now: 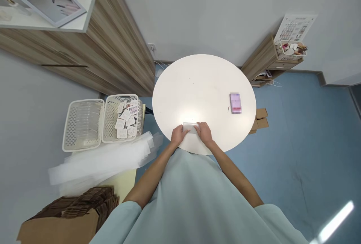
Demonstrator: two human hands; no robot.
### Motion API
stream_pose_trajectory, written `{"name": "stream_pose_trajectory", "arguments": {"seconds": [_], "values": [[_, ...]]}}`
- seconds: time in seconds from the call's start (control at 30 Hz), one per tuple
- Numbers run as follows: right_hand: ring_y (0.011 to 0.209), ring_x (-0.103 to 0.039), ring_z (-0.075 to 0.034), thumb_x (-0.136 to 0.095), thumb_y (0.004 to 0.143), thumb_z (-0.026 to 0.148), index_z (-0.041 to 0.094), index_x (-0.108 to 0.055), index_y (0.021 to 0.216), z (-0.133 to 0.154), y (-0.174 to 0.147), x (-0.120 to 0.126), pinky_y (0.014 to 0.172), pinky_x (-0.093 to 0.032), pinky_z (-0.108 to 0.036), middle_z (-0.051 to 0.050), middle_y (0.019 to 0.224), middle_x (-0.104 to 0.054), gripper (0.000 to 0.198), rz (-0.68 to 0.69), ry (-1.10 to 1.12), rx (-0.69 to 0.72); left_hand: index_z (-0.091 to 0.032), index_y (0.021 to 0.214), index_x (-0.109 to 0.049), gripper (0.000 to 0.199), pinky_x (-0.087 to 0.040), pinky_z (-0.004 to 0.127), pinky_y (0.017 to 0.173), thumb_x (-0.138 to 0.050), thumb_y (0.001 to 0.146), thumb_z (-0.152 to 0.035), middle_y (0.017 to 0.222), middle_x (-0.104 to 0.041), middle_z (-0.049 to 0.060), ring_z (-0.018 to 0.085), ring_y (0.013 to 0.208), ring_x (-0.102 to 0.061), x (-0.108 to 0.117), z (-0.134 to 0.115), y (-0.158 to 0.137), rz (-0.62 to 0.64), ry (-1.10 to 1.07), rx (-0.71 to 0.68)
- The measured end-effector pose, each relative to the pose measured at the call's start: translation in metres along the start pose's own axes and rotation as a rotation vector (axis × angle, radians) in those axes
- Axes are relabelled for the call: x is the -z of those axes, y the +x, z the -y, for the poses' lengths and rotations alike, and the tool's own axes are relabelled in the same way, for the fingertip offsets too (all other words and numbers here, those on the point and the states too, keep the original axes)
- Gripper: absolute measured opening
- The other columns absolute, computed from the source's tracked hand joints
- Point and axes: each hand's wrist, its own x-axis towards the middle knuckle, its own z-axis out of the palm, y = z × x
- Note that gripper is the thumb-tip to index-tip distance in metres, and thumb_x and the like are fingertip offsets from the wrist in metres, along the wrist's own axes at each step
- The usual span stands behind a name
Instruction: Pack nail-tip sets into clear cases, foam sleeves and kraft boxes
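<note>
Near the front edge of the round white table I hold a small whitish packet with a slight plastic sheen. My left hand grips its left end, thumb on top. At the right end my right hand is closed on it in the same way. What the packet contains cannot be made out. A small purple and pink item, blurred by pixels, lies on the right part of the tabletop.
On my left stand two white baskets, one of clear containers, one of small printed cards. Beside them lie translucent white sheets and stacked brown cardboard. Cardboard boxes rest on the floor at right. A wooden cabinet rises at back left.
</note>
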Motion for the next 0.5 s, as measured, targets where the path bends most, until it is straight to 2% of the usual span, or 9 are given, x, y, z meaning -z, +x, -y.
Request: {"name": "stream_pose_trajectory", "arguments": {"seconds": [0.13,0.27,0.37,0.5], "values": [[0.116,-0.057,-0.030,-0.052,0.110,0.036,0.017,-0.071,0.122,-0.001,0.021,0.002,0.099,-0.050,-0.039,-0.014,0.117,-0.070,0.029,-0.001,-0.097,-0.071,-0.021,0.099,-0.059,0.027,-0.048,0.037,0.084,-0.067,0.097,-0.047,0.114,-0.067,0.012,0.029,0.102,-0.066,-0.003,-0.015,0.010,-0.054,0.108,0.062],[0.116,-0.057,-0.027,-0.050,0.108,0.022,0.019,-0.066,0.131,-0.001,0.025,0.002,0.100,-0.048,-0.038,-0.013,0.128,-0.066,0.028,-0.014,-0.102,-0.005,-0.020,0.120,-0.053,0.044,-0.050,0.036,0.085,-0.073,0.093,-0.049,0.134,-0.063,0.017,0.030,0.113,-0.067,-0.005,-0.012,0.006,-0.094,0.032,0.167],[0.109,-0.060,-0.026,-0.043,0.106,0.014,0.022,-0.069,0.127,0.002,0.015,-0.001,0.093,-0.050,-0.037,-0.011,0.123,-0.068,0.033,0.025,-0.086,0.017,-0.020,0.121,-0.050,0.052,-0.050,0.038,0.089,-0.073,0.091,-0.056,0.123,-0.069,0.016,0.031,0.111,-0.069,-0.007,-0.002,-0.004,-0.122,-0.094,0.237],[0.108,-0.065,-0.026,-0.047,0.107,0.020,0.022,-0.071,0.126,0.009,-0.006,-0.008,0.093,-0.053,-0.036,-0.012,0.119,-0.069,0.031,0.037,-0.023,-0.019,-0.021,0.115,-0.052,0.053,-0.053,0.040,0.088,-0.078,0.086,-0.058,0.114,-0.075,0.014,0.032,0.108,-0.071,-0.008,0.010,-0.012,-0.133,-0.212,0.243]]}}
